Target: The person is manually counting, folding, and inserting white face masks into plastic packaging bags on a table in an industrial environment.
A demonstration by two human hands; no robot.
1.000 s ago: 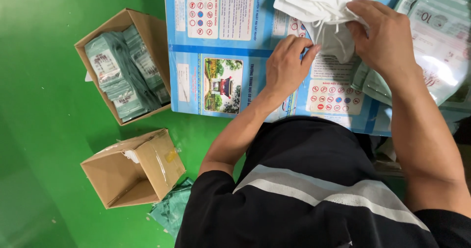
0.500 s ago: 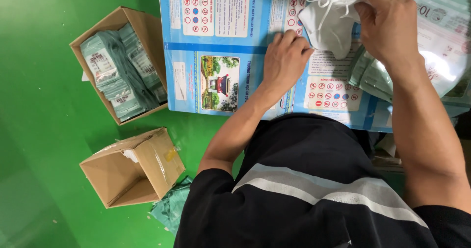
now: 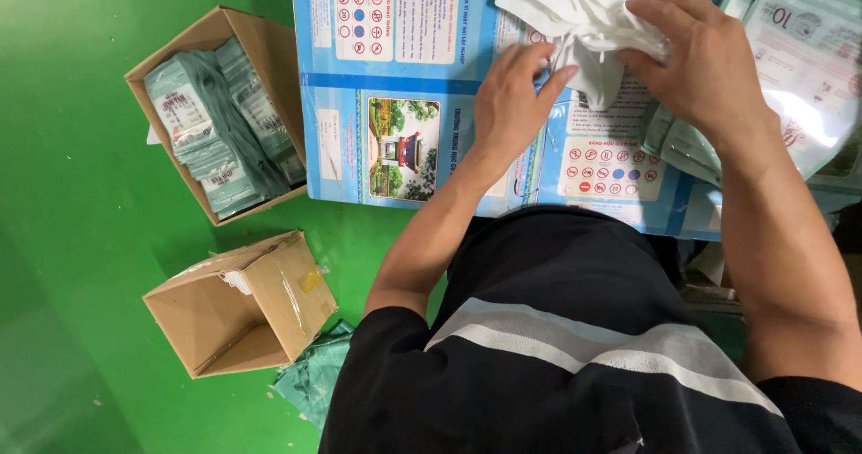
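While the left hand (image 3: 512, 104) lies flat, the right hand (image 3: 705, 63) clamps the crumpled white cloth (image 3: 575, 14), lying crosswise.

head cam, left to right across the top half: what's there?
Open cardboard box of green packets → blue printed board → left hand → white cloth → right hand → clear printed bags.

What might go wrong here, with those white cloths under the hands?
The white cloths lie bunched, pinned loosely by the left hand and right hand, so a layer may slip or crease. The clear bags overlap beside them on the blue board and might slide off.
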